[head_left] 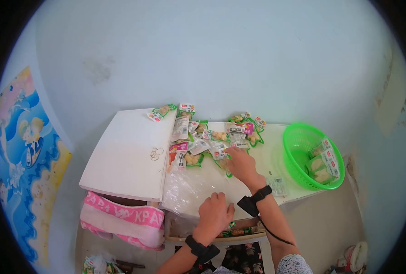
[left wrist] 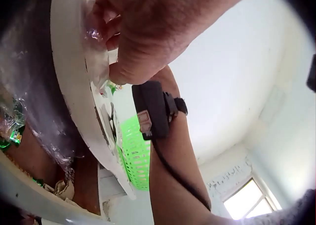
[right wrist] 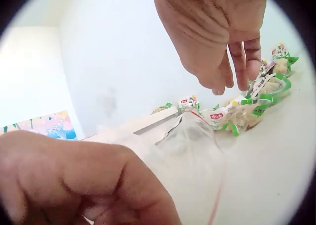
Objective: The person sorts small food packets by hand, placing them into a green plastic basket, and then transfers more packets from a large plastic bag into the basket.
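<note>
My left hand (head_left: 216, 212) is at the table's front edge, its fingers curled on a clear plastic bag (head_left: 187, 194). In the right wrist view the bag (right wrist: 192, 156) shows a red line along its edge and spreads out beside the left hand (right wrist: 84, 180). My right hand (head_left: 242, 165) reaches over the bag toward a pile of small snack packets (head_left: 198, 146) with green edges and pale food inside. Its fingers (right wrist: 239, 69) point down with nothing visible between them, right at the nearest packets (right wrist: 242, 116).
A green basket (head_left: 290, 162) at the right holds several packets. A flat clear packet (head_left: 277, 186) lies near it. A raised white panel (head_left: 125, 150) stands left, with a pink-and-white towel (head_left: 123, 221) hanging in front. Below the left hand, an open drawer (head_left: 239, 238) holds small wrapped items.
</note>
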The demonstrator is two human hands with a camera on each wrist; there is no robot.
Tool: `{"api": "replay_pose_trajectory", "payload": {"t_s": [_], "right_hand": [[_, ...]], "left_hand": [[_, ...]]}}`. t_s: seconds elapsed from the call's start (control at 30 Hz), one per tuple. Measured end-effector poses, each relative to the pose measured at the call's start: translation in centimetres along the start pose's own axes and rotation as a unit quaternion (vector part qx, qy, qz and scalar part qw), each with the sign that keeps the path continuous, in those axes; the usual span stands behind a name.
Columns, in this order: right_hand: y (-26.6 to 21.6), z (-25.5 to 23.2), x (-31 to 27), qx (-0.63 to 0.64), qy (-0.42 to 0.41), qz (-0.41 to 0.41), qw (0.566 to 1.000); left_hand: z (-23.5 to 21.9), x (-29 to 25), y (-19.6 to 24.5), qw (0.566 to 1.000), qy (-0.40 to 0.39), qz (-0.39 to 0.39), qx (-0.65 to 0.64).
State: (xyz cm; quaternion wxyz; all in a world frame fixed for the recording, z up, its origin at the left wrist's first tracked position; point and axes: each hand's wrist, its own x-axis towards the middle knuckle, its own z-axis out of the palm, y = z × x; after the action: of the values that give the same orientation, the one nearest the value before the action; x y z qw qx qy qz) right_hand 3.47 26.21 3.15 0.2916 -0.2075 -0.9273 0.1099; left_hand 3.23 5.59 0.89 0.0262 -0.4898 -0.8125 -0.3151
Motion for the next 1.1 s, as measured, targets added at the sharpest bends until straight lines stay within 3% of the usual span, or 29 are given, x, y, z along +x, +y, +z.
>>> {"api": "replay_pose_trajectory", "payload": {"t_s": [0.17,0.33,0.43,0.53,0.63,0.73,0.77,0.93,1.1], "right_hand": [[0.2,1.9,1.4,-0.036,-0.051,0.01,0.998],[-0.5,-2.1,1.2,0.011,-0.204,0.049,0.978],[0.8,-3.2,-0.1,0.047,-0.23,0.053,0.971],[3.0,-2.7,-1.5,0.063,-0.2,0.027,0.977],[4.0,-2.7,-2.1,0.125,-0.161,0.1,0.974],[5.1,-3.6,-2.1,0.139,-0.204,0.095,0.964],[5.3,-3.8,-2.3,0.136,-0.176,0.084,0.971],[3.6,-8.1,-4.3,0.15,-0.029,0.036,0.988],[0.5,-13.8,-8.0,0.22,-0.001,0.11,0.969]], "left_hand": [[0.3,-0.6,-0.3,0.999,0.023,0.03,-0.001],[0.4,-1.3,-0.9,0.999,0.029,0.029,-0.011],[-0.4,-1.4,-0.5,0.999,0.027,0.026,-0.018],[-0.8,-1.1,0.1,0.999,0.031,0.017,-0.019],[-0.5,-1.0,0.2,1.0,0.023,0.006,-0.011],[-0.2,-1.2,-0.4,0.999,0.028,0.015,-0.018],[0.0,-1.3,-0.7,0.999,0.032,0.023,-0.025],[0.5,-1.4,-1.4,0.997,0.049,0.01,-0.053],[0.1,-1.2,-2.9,0.983,0.008,-0.051,-0.174]]}}
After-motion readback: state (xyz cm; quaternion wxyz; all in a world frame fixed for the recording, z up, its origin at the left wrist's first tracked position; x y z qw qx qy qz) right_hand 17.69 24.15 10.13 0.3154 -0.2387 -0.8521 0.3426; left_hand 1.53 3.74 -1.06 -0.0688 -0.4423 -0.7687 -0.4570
